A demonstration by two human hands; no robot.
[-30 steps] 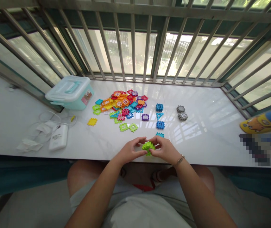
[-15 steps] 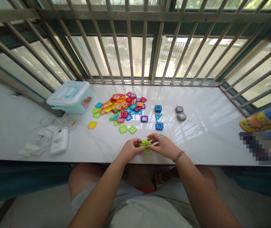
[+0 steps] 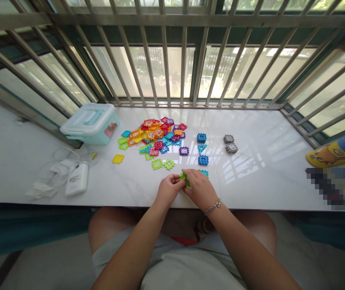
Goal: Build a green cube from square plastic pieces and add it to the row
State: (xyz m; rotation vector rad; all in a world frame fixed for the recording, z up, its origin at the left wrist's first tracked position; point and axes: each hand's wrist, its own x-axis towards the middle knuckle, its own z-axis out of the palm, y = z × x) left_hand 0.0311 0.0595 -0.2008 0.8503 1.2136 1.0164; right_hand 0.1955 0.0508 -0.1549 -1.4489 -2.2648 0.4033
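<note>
Near the front edge of the white table, my left hand [image 3: 169, 188] and my right hand [image 3: 199, 188] meet around some light green toothed pieces [image 3: 183, 177]. Fingers of both hands are closed on them, and my right hand covers much of them. Just beyond lie two flat green pieces [image 3: 157, 164]. A purple window piece [image 3: 184, 151] sits farther back. To the right, blue pieces [image 3: 203, 160] form a column, with a light blue piece [image 3: 204, 173] partly behind my right hand. A mixed heap of coloured pieces [image 3: 152, 135] lies behind.
A lidded teal box [image 3: 100, 133] stands at the back left. Nearby are a yellow piece [image 3: 118, 158], a white power strip [image 3: 76, 179] and cables. Grey pieces [image 3: 231, 148] lie right of the blue ones; a yellow-blue object [image 3: 326, 155] is at the far right. Metal bars line the back.
My right hand has turned and moved left, closing over the green pieces. More of the light blue piece behind it now shows. My left hand has barely shifted.
</note>
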